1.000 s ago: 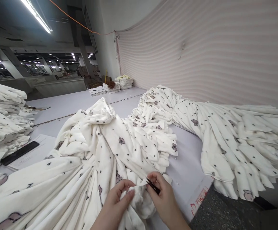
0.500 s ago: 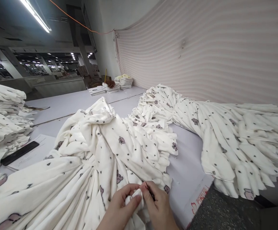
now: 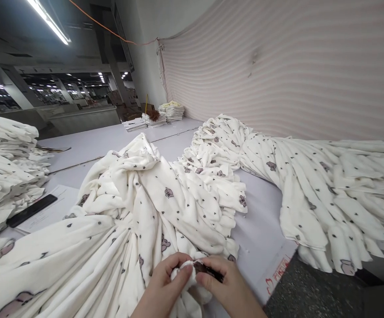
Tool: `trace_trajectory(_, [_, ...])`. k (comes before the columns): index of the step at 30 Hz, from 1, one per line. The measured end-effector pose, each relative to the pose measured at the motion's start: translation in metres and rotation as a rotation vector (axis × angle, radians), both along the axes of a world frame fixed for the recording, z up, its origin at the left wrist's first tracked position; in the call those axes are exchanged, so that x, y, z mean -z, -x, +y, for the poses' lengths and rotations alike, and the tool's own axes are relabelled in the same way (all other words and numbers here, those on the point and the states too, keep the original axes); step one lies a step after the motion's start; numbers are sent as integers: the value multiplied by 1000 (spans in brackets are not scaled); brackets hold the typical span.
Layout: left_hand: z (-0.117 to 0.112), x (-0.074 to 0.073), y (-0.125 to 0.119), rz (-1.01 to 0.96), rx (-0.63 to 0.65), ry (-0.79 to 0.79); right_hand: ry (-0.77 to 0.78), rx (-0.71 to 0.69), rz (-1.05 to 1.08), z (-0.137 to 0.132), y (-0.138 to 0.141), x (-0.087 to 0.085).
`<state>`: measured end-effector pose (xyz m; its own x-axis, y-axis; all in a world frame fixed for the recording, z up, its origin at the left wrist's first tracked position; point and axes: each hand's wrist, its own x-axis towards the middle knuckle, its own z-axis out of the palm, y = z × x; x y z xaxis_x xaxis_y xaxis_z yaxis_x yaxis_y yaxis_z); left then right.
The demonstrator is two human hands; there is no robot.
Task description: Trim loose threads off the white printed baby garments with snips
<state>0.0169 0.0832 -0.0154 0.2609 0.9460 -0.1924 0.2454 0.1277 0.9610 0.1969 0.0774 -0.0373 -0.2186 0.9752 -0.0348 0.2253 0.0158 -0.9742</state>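
My left hand [image 3: 167, 282] pinches a bunched edge of white printed fabric [image 3: 165, 221] between thumb and fingers. Close against it, my right hand [image 3: 223, 282] is closed around small dark thread snips [image 3: 212, 270], whose tip meets the fabric beside my left thumb. The fabric is soft, with purple-grey animal figures and small dark marks. It lies gathered in deep folds across the table [image 3: 254, 212] and passes beneath both hands. The exact spot between the fingertips is partly hidden.
A second heap of the same fabric [image 3: 311, 185] hangs over the table's right edge. At left stand a fabric pile [image 3: 9, 168], a black phone [image 3: 32, 210] and a paper sheet [image 3: 61, 196]. Folded stacks [image 3: 171, 112] sit at the back, near a striped sheet [image 3: 278, 75].
My right hand has shifted slightly right and turned, so the dark snips now show more fully, with their tip at the fabric. My left hand keeps its pinch.
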Motion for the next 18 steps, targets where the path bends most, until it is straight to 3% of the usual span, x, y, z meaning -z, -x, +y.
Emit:
trace_trajectory(4, [2,1,3,-6,6,41,35,-92,76,6,-2,-9])
trace_trajectory(9, [5,6,4,-47,-26,100,64,-27,44,7,-5,0])
trace_trajectory(14, [4,5,-2,25,3,63,30,-65,39,8,-3,0])
trace_trajectory(18, [3,3,-6,97,26,55,129,-121,146,10,-2,-2])
